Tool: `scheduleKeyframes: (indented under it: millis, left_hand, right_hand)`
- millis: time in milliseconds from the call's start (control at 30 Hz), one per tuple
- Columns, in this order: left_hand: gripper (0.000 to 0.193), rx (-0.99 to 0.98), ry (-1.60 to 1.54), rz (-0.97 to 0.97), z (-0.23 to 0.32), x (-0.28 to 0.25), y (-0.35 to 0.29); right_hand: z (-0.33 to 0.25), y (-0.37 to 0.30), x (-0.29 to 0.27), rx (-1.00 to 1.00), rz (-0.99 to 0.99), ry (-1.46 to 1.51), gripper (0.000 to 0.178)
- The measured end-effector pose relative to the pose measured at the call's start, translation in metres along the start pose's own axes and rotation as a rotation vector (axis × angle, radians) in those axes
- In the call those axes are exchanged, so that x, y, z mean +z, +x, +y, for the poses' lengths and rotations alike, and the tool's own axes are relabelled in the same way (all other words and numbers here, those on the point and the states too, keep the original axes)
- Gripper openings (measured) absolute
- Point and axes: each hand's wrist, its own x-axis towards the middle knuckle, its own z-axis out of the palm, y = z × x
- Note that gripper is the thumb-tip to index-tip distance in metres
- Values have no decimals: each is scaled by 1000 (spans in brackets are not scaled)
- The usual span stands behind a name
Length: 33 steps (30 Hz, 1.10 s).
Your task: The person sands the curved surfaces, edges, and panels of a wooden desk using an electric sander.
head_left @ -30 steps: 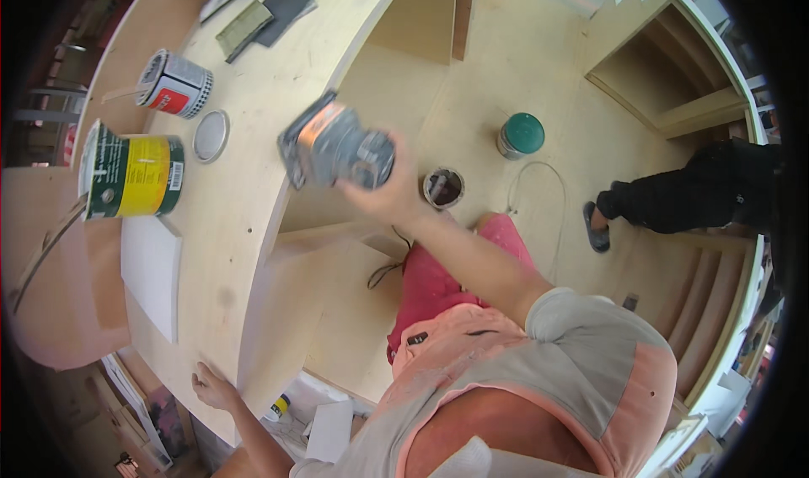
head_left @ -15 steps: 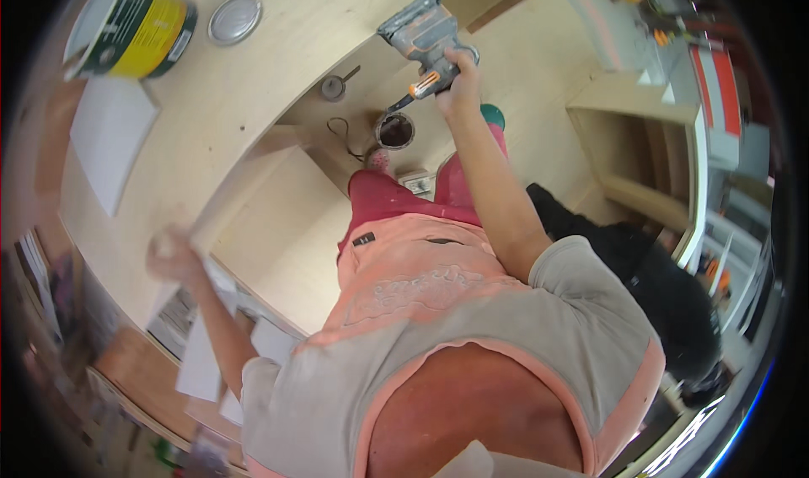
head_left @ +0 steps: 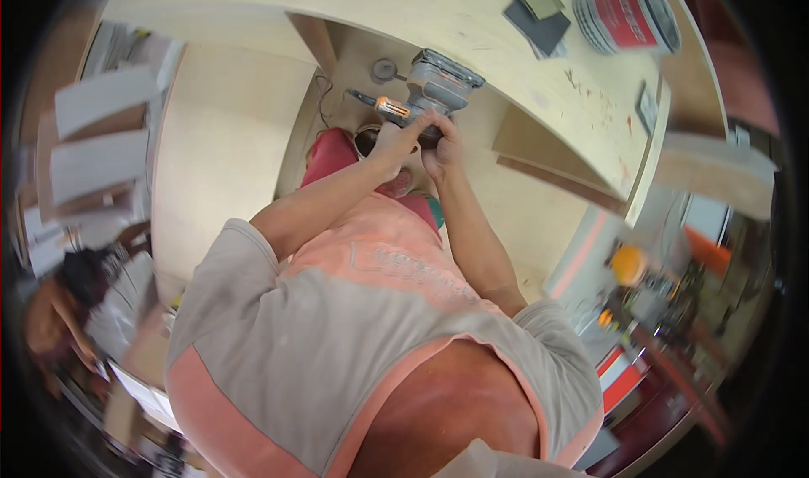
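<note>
A grey and orange electric sander (head_left: pixel 440 82) is held up in front of me, at the near edge of the pale wooden worktop (head_left: pixel 371 2). Its flat pad is tilted away from me. My left hand (head_left: pixel 394 151) is closed at the sander's lower body, beside the orange-marked handle. Around its right underside curl the fingers of my right hand (head_left: pixel 442 147), partly hidden by the tool. Both hands meet close together there. Below the left hand, a round container (head_left: pixel 366 139) on the floor is partly covered by my wrist.
On the worktop's right stand a red-and-grey tin (head_left: pixel 624 16) and sheets of sandpaper (head_left: pixel 539 29). A pale wooden panel (head_left: pixel 232 149) lies to my left. Another person (head_left: pixel 72 301) is at the far left. An open wooden compartment (head_left: pixel 556 153) sits to the right.
My left hand has come from the worktop's left side to the sander, which my right hand held alone. My view has swung right, bringing the red tin and sandpaper into sight.
</note>
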Motion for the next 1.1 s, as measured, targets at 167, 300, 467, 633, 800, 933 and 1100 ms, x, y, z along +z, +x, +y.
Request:
scheduleKeyframes:
  millis: [167,300,467,633,800,933,1100]
  left_hand:
    - [47,195,-388,310,14,29,1]
    - [43,260,-593,292,33,23,0]
    - [44,343,-655,405,44,0,-6]
    - [45,480,-596,463,64,-46,-3]
    - [41,542,-607,387,74,-91,24]
    - [37,563,-752,161,69,-123,39]
    - [36,562,-856,99,68,-140,51]
  right_hand:
    - [-22,17,-2,87,-234,-270,60]
    - [-48,15,9,124,-381,-648,62]
    - [-126,11,-8,-198,-534,-1337,54]
    - [-192,24,-43,-1050,-178,-1748,53]
    - [-198,68,-101,-1459,-14,-1985,47]
    - [-189,65,-89,-1401,30,-2042,49]
    - [-193,66,-88,-1353,76,-2051,51]
